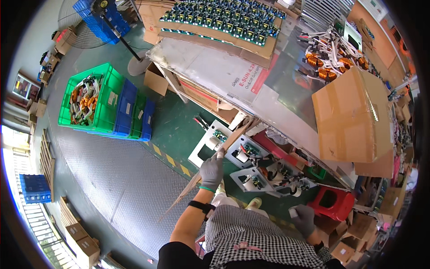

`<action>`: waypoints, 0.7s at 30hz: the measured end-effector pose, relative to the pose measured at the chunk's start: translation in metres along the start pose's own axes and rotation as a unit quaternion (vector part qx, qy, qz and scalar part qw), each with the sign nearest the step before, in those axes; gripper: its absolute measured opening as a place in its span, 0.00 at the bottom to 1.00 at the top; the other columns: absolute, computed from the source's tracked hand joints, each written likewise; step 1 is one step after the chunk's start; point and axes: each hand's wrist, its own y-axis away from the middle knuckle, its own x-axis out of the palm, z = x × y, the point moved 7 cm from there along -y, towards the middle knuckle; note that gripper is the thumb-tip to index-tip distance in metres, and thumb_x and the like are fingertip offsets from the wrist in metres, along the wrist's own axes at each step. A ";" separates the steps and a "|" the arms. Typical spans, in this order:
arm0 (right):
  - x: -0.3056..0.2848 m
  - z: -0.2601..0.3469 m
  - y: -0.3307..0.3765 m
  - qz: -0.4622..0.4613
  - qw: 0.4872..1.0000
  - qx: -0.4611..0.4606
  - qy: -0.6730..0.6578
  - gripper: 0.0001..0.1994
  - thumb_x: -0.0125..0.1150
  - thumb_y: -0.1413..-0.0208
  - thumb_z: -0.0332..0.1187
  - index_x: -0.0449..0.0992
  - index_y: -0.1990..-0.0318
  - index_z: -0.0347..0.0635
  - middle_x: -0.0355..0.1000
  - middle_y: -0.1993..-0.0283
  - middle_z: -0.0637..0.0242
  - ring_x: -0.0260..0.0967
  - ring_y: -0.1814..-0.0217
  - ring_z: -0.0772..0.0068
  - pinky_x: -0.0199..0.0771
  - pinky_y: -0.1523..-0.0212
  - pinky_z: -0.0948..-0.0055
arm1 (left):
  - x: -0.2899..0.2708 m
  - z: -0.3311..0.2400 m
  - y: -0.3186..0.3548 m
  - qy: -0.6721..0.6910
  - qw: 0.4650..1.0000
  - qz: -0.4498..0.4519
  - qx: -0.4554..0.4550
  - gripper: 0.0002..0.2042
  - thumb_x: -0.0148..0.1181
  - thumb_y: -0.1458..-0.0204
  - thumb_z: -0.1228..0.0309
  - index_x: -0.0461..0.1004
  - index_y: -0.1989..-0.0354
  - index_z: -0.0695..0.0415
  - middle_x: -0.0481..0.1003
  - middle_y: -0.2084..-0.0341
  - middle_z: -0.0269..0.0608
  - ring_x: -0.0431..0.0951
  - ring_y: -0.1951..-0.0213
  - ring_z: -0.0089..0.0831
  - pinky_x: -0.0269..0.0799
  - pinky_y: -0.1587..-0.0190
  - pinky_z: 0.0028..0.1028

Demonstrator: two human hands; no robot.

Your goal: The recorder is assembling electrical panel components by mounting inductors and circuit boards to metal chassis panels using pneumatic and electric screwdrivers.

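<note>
My left hand (211,172), in a grey glove, grips the edge of a flat brown cardboard sheet (188,189). The sheet is seen almost edge-on and slants from the lower left up toward the table. Just beyond it on the floor lie white metal panels (198,150) fitted with green circuit boards, white round parts and cables. More such panel assemblies (251,178) lie to the right, partly under the table. My right hand (304,220), also gloved, hangs beside a red plastic stool (331,201) with its fingers curled. Whitish fingertips show, and its palm is hidden.
A table (215,69) holds rows of circuit boards (224,20), coils with white cables (331,58) and a large cardboard box (347,116). Stacked green and blue crates (109,103) stand left, near a fan (107,22). Open cartons (358,228) sit at right.
</note>
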 end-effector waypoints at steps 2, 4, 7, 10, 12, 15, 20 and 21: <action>0.011 0.001 -0.002 0.038 0.999 0.014 0.002 0.06 0.58 0.55 0.31 0.75 0.76 0.39 0.68 0.80 0.56 0.68 0.77 0.54 0.66 0.75 0.64 | 0.028 -0.016 -0.018 -0.003 0.999 0.024 0.024 0.19 0.47 0.52 0.73 0.67 0.49 0.50 0.76 0.69 0.39 0.77 0.74 0.35 0.70 0.75 0.32; 0.013 -0.002 -0.001 0.033 0.999 0.043 -0.002 0.05 0.58 0.55 0.31 0.75 0.76 0.39 0.68 0.79 0.56 0.68 0.76 0.54 0.67 0.75 0.64 | 0.057 -0.014 -0.025 0.009 0.995 0.097 -0.020 0.19 0.47 0.53 0.74 0.66 0.49 0.51 0.75 0.69 0.41 0.77 0.72 0.36 0.70 0.73 0.34; 0.015 -0.007 0.003 0.030 0.996 0.079 -0.015 0.04 0.57 0.54 0.29 0.75 0.74 0.38 0.70 0.77 0.56 0.70 0.75 0.57 0.68 0.72 0.67 | 0.086 -0.007 -0.037 0.084 0.984 0.092 -0.129 0.17 0.45 0.51 0.74 0.68 0.51 0.52 0.76 0.72 0.45 0.77 0.73 0.43 0.70 0.72 0.41; 0.014 -0.014 0.012 0.037 0.992 0.120 -0.015 0.04 0.56 0.53 0.27 0.76 0.72 0.36 0.71 0.75 0.55 0.71 0.73 0.61 0.69 0.70 0.70 | 0.121 -0.020 -0.051 0.080 0.974 0.163 -0.137 0.18 0.44 0.50 0.73 0.67 0.49 0.51 0.76 0.71 0.44 0.77 0.73 0.43 0.71 0.71 0.40; 0.015 -0.023 0.016 0.042 0.988 0.146 -0.011 0.04 0.56 0.53 0.27 0.76 0.71 0.36 0.72 0.75 0.55 0.71 0.73 0.61 0.69 0.70 0.70 | 0.139 -0.041 -0.074 0.083 0.974 0.173 -0.122 0.23 0.47 0.51 0.74 0.60 0.43 0.50 0.76 0.65 0.45 0.78 0.69 0.42 0.72 0.68 0.39; 0.016 -0.037 0.023 0.050 0.986 0.157 0.002 0.08 0.58 0.55 0.34 0.78 0.72 0.39 0.72 0.77 0.55 0.71 0.73 0.55 0.70 0.70 0.66 | 0.172 -0.068 -0.128 0.074 0.965 0.224 -0.117 0.15 0.50 0.52 0.72 0.69 0.54 0.53 0.74 0.67 0.45 0.77 0.70 0.45 0.72 0.69 0.42; 0.014 -0.070 0.044 0.039 0.964 0.260 -0.050 0.08 0.57 0.51 0.33 0.77 0.70 0.38 0.73 0.74 0.56 0.72 0.71 0.58 0.70 0.68 0.67 | 0.156 -0.057 -0.147 0.242 0.966 0.080 -0.027 0.17 0.52 0.50 0.58 0.73 0.60 0.60 0.76 0.70 0.50 0.75 0.65 0.50 0.71 0.62 0.41; 0.012 -0.071 0.044 0.031 0.968 0.241 -0.058 0.08 0.57 0.51 0.33 0.77 0.70 0.38 0.73 0.74 0.56 0.72 0.71 0.58 0.70 0.68 0.67 | 0.139 -0.043 -0.125 0.228 0.973 0.032 0.004 0.24 0.53 0.50 0.55 0.68 0.52 0.64 0.73 0.59 0.54 0.71 0.55 0.48 0.67 0.53 0.39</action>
